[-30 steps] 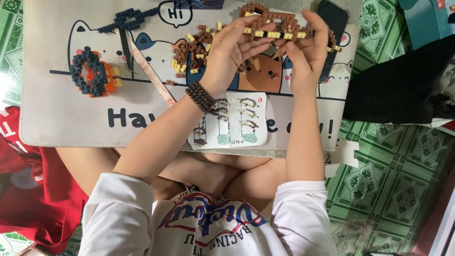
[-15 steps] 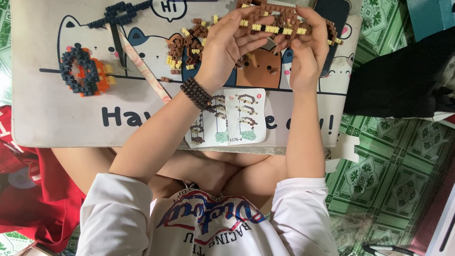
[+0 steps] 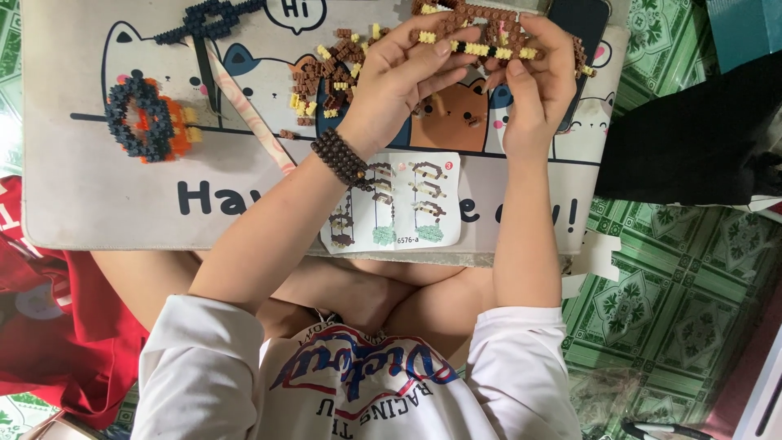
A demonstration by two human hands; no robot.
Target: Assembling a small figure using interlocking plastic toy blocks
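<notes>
Fingers (image 3: 423,57) of both hands pinch the brown-and-yellow brick model (image 3: 481,37) at upper centre; steadying it while checking the instruction sheet (image 3: 399,204) below seems wise.

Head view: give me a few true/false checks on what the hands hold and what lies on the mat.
1. Both hands grip the brown and yellow brick model. True: the left hand and the right hand both close on it.
2. The instruction sheet lies at the mat's near edge, between the forearms. True.
3. The dark blue and orange brick ring is in the right hand. False: it lies alone on the mat, left of both hands.
4. The bead bracelet is on the right wrist. False: it is on the left wrist.
5. The loose brown and yellow bricks lie on the green floor. False: they lie on the mat.
</notes>
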